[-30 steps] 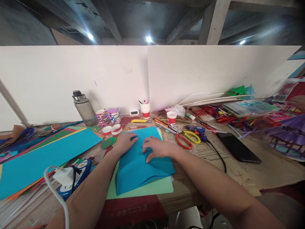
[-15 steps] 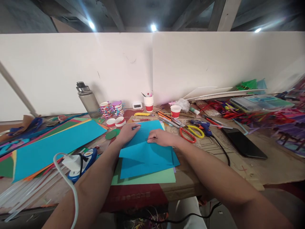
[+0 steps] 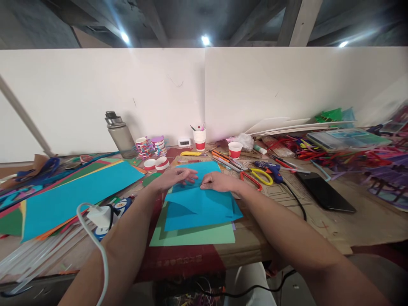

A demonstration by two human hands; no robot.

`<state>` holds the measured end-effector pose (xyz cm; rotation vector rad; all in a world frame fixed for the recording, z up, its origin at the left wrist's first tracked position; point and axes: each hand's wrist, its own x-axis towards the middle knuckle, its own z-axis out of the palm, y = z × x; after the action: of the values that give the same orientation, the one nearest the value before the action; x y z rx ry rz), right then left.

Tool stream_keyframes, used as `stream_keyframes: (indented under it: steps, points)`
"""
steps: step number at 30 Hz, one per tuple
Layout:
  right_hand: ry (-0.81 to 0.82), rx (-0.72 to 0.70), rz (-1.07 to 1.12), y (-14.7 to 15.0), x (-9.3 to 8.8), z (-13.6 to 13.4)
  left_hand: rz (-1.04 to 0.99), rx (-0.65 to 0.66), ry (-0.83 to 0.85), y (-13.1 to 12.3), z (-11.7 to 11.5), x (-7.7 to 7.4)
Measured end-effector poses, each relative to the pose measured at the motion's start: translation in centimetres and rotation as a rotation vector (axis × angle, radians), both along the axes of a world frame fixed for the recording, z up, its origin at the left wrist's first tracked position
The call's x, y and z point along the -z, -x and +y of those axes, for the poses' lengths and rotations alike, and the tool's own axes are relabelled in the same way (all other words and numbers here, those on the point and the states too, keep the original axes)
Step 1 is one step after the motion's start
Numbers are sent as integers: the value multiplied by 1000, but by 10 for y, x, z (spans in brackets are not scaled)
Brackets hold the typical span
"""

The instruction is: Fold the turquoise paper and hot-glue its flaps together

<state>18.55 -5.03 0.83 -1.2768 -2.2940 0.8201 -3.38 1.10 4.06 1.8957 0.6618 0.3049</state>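
Blue paper (image 3: 200, 208), with a folded-over flap, lies on a light green sheet (image 3: 191, 238) at the middle of the table. My right hand (image 3: 218, 182) pinches the upper edge of the flap between thumb and fingers. Just to its left, my left hand (image 3: 178, 176) is over the far part of the blue paper, its fingers apart and holding nothing; whether it touches the paper I cannot tell.
Scissors (image 3: 262, 176), a blue glue gun (image 3: 274, 172) and a black phone (image 3: 325, 191) lie on the right. Paper cups (image 3: 235, 149) stand behind. At left are long blue sheets (image 3: 79, 195), a power strip (image 3: 123, 206) and a bottle (image 3: 121, 136).
My left hand has lifted off the left edge of the paper and moved right, its fingers spreading. The blue paper has shifted slightly right and away over the green sheet, with my right hand.
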Motion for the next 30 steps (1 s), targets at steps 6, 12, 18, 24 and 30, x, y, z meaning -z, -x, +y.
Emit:
stream_keyframes:
  steps: [6,12,18,24,30]
  points:
    - [24,42,44,-3,-3,1,-30,14,54,3,3,5]
    - [64,140,141,-7,-2,3,-124,168,161,8,9,4]
    - [106,156,185,-14,-2,5,-131,357,52,14,3,-9]
    - [137,196,208,-16,-7,2,-17,212,-86,23,3,-16]
    - [119,202,179,-16,-8,5,160,25,-179,21,6,-5]
